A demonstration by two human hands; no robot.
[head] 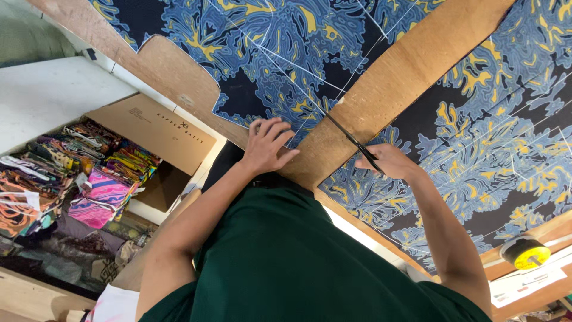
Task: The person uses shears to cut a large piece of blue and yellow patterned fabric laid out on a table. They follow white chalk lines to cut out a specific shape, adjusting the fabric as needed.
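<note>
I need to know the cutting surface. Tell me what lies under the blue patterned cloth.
Under the blue patterned cloth a brown wooden table shows where cloth is cut away. The rest of the tabletop is covered.

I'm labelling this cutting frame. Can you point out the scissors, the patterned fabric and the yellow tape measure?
scissors (351, 140), head view, on the dark blades.
patterned fabric (268, 53), head view, on the blue-yellow print.
yellow tape measure (525, 253), head view, on its round case.
</note>
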